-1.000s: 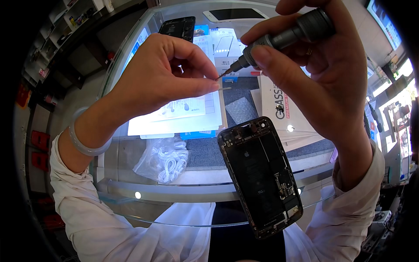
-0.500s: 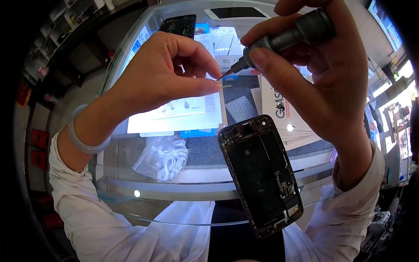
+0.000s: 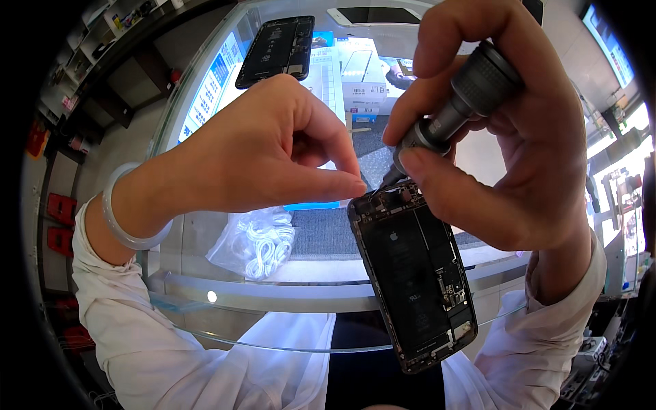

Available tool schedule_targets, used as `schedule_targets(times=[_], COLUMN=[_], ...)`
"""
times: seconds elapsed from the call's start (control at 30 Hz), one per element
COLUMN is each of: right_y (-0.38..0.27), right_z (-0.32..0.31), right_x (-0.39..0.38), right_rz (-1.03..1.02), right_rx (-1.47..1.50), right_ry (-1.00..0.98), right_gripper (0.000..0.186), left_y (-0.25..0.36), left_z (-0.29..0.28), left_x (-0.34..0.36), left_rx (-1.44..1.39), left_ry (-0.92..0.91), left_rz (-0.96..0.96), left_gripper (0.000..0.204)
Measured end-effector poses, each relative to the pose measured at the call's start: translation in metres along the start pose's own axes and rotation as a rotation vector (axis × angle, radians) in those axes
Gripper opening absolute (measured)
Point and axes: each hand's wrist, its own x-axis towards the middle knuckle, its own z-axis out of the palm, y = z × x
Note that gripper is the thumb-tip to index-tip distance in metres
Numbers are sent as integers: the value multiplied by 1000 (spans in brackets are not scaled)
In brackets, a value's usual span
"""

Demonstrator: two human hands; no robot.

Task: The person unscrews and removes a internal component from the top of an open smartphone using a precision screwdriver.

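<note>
A phone with its screen off (image 3: pixel 413 280) lies on the glass counter right at the near edge, its battery and circuit parts bare. My right hand (image 3: pixel 519 157) is closed around a dark grey precision screwdriver (image 3: pixel 486 78), tilted so its thin tip comes down at the phone's top left edge. Beside that tip is my left hand (image 3: pixel 260 154), thumb and forefinger pinched together. Whatever may be between those fingertips is too small to make out. The phone's top right part is partly covered by my right hand.
A second opened phone (image 3: pixel 279 51) lies beyond my left hand, and a white-framed phone (image 3: pixel 376 15) at the far edge. Small boxes (image 3: pixel 362 68) and papers show through the glass. A clear bag of white cables (image 3: pixel 260 242) is left of the opened phone.
Both hands have come down and nearer, bringing the screwdriver tip from above the counter to the phone's top edge. The far opened phone now shows more fully. The near phone has hardly moved.
</note>
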Motion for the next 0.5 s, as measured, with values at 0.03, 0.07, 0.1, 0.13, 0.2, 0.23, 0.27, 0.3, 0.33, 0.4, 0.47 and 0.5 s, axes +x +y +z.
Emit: schedule_targets(times=[0.03, 0.07, 0.1, 0.13, 0.2, 0.23, 0.27, 0.3, 0.33, 0.4, 0.47, 0.5], right_y=[0, 0, 0, 0, 0, 0, 0, -1, -1, -1, -2, -2], right_z=[0, 1, 1, 1, 1, 1, 1, 2, 1, 1, 2, 2], right_x=[0, 0, 0, 1, 1, 1, 1, 1, 2, 2, 3, 3], right_rz=[-2, -4, -5, -5, -10, -13, -12, -14, -14, -19, -19, -19], right_rx=[-3, -6, -8, -8, -14, -15, -18, -17, -21, -21, -28, -26], right_ry=[-2, -5, -8, -9, -15, -16, -18, -21, -24, -29, -35, -41], right_gripper=[39, 39, 39, 39, 39, 39, 39, 39, 39, 39, 39, 39], left_y=[0, 1, 1, 1, 2, 3, 3, 4, 4, 4, 4, 4], left_z=[0, 1, 1, 2, 2, 2, 2, 2, 2, 2, 3, 3], left_x=[0, 0, -1, -1, -1, -1, -1, -2, -2, -1, -1, -1], left_rx=[3, 8, 13, 17, 30, 36, 28, 21, 13, 34, 33, 21], left_ry=[-4, -3, -2, -1, -2, -3, -5, -7, -9, -7, -6, -6], left_rz=[1, 2, 4, 5, 12, 15, 9, 4, -2, 10, 9, 2], left_gripper=[16, 16, 16, 16, 14, 13, 13, 12, 12, 12, 11, 11])
